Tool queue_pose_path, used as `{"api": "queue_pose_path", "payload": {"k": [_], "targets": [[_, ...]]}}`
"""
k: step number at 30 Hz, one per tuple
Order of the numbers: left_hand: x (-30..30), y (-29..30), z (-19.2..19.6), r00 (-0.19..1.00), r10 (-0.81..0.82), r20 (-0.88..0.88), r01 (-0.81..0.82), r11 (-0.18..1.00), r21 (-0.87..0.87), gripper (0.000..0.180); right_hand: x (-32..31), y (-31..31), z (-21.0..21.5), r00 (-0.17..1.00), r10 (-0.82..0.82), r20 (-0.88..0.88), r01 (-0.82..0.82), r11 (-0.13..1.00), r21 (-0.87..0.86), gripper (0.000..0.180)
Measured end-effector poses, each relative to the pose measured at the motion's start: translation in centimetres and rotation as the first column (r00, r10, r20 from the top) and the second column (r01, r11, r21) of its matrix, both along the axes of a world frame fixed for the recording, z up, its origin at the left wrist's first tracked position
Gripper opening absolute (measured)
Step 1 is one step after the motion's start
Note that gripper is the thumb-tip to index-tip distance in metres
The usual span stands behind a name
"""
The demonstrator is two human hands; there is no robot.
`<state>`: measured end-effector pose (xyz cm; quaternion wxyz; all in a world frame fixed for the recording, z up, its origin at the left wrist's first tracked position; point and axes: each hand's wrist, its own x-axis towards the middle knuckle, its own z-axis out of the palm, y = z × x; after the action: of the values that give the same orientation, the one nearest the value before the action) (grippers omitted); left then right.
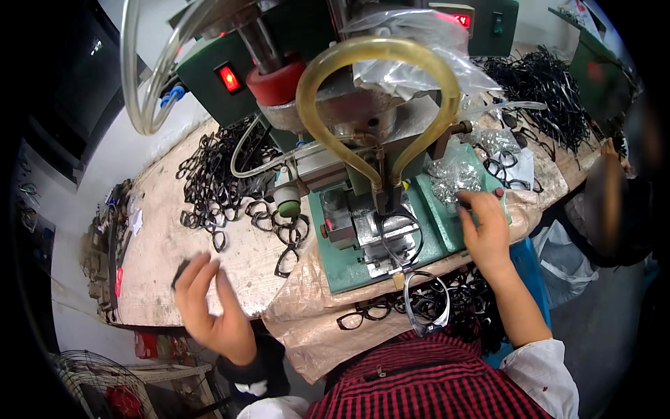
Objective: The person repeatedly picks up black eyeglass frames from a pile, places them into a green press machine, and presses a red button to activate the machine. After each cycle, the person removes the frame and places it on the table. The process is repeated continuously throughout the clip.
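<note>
An eyeglass frame (447, 309) sits at the front of the green press machine. One rim lies under the machine's metal head and the other, greyish and see-through, hangs over the front edge. My right hand (486, 230) reaches onto the machine's green base (447, 234). Its thumb and index finger come close together at a heap of small shiny metal parts (453, 183) on clear plastic; anything between them is too small to tell. Off to the left, my left hand (213, 307) hovers over the table's front edge with fingers apart. A dark patch (180, 272) shows behind its fingertips.
Black eyeglass frames (223, 167) lie heaped left of the machine, with more (464, 300) below its front edge. A looped yellowish hose (377, 47) arches above the metal head. Dark thin strips (537, 87) pile up at the back right. A blue bin (534, 286) stands beside my right forearm.
</note>
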<state>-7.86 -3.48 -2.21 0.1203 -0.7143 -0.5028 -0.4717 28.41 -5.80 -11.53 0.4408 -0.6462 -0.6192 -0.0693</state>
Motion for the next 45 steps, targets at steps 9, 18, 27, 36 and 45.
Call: {"api": "queue_pose_path", "payload": {"k": [9, 18, 27, 36, 45], "targets": [[-6.8, 12.8, -15.5, 0.898, -0.355, -0.261, 0.201, 0.856, -0.476, 0.019, 0.7, -1.4, -1.6, 0.993, -0.115, -0.040, 0.115, 0.993, 0.004, 0.009], [-3.4, 9.4, -11.0, 0.951, -0.187, 0.246, 0.239, 0.950, -0.202, 0.010, -1.3, -3.4, 4.0, 0.911, 0.093, -0.402, -0.108, 0.994, -0.016, 0.011], [2.2, 3.9, -8.2, 0.508, -0.171, 0.844, 0.572, 0.800, -0.183, 0.008, -7.2, 3.0, 6.4, 0.614, 0.361, -0.702, -0.351, 0.921, 0.167, 0.036], [7.7, 0.8, 1.4, 0.528, -0.668, 0.525, 0.592, 0.732, 0.336, 0.014, -8.0, 3.0, 7.1, 0.395, 0.397, -0.828, -0.424, 0.879, 0.219, 0.054], [7.0, 2.7, 0.2, 0.607, -0.793, 0.054, 0.789, 0.609, 0.076, 0.007, -6.1, -1.3, 8.5, 0.743, 0.410, -0.529, -0.454, 0.890, 0.051, 0.050]]}}
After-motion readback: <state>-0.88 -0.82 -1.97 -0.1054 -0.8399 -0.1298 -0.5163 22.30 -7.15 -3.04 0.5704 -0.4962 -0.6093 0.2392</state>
